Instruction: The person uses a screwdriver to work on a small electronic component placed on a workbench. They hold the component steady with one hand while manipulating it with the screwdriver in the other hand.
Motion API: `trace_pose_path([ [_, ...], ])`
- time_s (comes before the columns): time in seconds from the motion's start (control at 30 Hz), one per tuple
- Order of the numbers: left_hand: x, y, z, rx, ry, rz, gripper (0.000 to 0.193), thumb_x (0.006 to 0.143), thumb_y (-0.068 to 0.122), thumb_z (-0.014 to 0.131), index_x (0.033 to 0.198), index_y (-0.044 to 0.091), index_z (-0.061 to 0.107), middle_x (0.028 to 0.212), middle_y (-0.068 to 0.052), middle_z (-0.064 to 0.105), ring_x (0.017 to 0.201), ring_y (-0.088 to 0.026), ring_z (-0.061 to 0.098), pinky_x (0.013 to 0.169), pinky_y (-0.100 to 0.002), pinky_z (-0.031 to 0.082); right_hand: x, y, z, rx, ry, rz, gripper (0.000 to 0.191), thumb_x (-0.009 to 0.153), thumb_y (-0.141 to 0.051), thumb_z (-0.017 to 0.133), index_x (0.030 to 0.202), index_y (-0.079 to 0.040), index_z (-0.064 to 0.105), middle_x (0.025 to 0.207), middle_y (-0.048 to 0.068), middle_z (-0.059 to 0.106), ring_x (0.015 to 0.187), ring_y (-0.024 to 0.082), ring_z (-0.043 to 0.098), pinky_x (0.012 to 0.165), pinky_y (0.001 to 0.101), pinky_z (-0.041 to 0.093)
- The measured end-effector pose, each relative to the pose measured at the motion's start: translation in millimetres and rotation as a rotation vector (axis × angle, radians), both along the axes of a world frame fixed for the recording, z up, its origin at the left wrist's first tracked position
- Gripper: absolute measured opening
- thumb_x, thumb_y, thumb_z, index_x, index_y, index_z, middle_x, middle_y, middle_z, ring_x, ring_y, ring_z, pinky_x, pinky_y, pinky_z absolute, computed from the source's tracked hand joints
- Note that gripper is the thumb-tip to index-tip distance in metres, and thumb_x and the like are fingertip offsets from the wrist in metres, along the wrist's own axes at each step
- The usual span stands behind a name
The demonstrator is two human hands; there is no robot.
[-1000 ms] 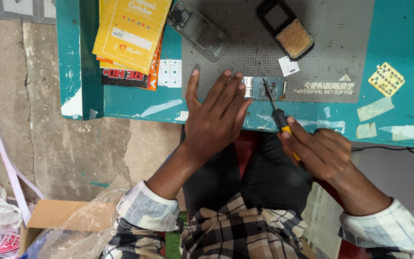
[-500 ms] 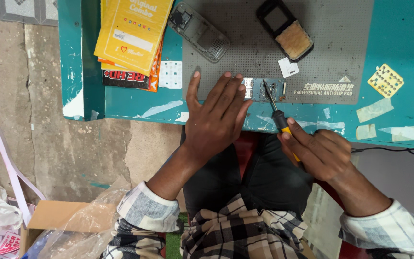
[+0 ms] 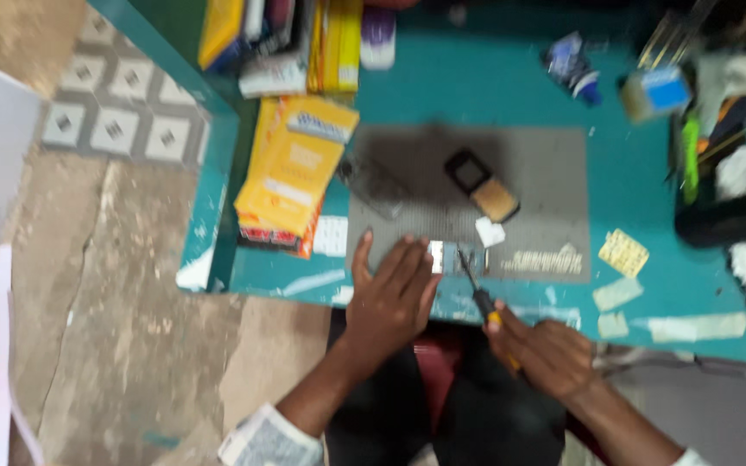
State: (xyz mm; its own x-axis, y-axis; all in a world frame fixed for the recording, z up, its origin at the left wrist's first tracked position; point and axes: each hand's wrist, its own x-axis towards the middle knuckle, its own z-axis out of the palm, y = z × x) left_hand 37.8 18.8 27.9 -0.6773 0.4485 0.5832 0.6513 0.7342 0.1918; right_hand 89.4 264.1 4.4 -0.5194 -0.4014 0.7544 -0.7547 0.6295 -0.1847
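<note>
A: What is the left hand (image 3: 395, 298) doing?

B: It is lying flat and released, fingers spread, pressing on the near edge of the grey mat (image 3: 554, 173). Its fingertips are touching a small metal part (image 3: 452, 257) lying on that mat.

A: And the right hand (image 3: 550, 355)?

B: It is clenching around a screwdriver (image 3: 479, 298) with a yellow and black handle. The tip is pointing at the metal part, just beside the left fingertips; the blur is hiding whether it is touching.

A: Where is all this sitting?

B: On a teal tabletop (image 3: 494, 82). Farther back on the mat, a small phone (image 3: 483, 185) is lying, and a white scrap (image 3: 489, 231) is resting near the part. A stack of yellow packets (image 3: 291, 173) is sitting to the left of the mat, overhanging it slightly. A yellow card (image 3: 623, 253) is lying to the right, well apart from both hands.
</note>
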Motion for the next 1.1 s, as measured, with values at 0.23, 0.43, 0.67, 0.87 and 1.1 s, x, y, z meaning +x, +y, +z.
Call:
trace_pose_path([
  [0.23,-12.6,1.5,-1.2,0.006,0.051,0.017,0.023,0.093,0.018,0.077,0.109,0.001,0.072,0.126,-0.012,0.068,0.128,-0.026,0.061,0.117,-0.065,0.031,-11.0,-3.5,4.0,0.003,-0.038,-0.026,0.019,0.077,-0.001,0.084,0.094,0.000,0.076,0.106,0.014,0.077,0.052,0.010,0.059,0.048,0.0253,0.046],
  [0.43,-12.6,1.5,-0.9,-0.006,0.028,0.025,0.022,0.093,0.018,0.077,0.108,0.003,0.072,0.125,-0.011,0.069,0.128,-0.025,0.061,0.118,-0.064,0.030,-12.6,-2.8,-2.0,-0.012,-0.025,-0.023,0.019,0.077,-0.002,0.084,0.094,0.001,0.076,0.107,0.016,0.077,0.052,0.009,0.060,0.047,0.0245,0.046],
  [0.67,-12.7,0.8,1.1,-0.008,-0.001,0.027,0.023,0.094,0.019,0.076,0.109,0.002,0.073,0.123,-0.011,0.069,0.127,-0.024,0.061,0.117,-0.064,0.030,-12.7,-4.3,-4.2,-0.031,-0.031,-0.037,0.021,0.076,-0.003,0.084,0.095,0.000,0.076,0.105,0.015,0.077,0.052,0.008,0.060,0.047,0.0241,0.047],
  [0.87,-12.3,1.8,2.1,-0.019,-0.007,0.039,0.025,0.095,0.020,0.076,0.111,0.001,0.072,0.122,-0.011,0.071,0.126,-0.024,0.062,0.117,-0.064,0.031,-13.1,-3.0,-0.5,-0.021,-0.034,-0.020,0.022,0.076,-0.002,0.084,0.096,0.001,0.076,0.105,0.017,0.077,0.051,0.008,0.059,0.046,0.0237,0.046],
  [1.1,-14.5,1.7,6.4,-0.036,-0.002,0.039,0.026,0.093,0.019,0.076,0.111,0.001,0.072,0.123,-0.011,0.070,0.125,-0.024,0.062,0.116,-0.063,0.032,-15.7,-1.9,2.7,-0.006,-0.032,0.003,0.024,0.077,-0.002,0.083,0.099,0.001,0.075,0.106,0.017,0.077,0.053,0.009,0.061,0.048,0.0234,0.047],
])
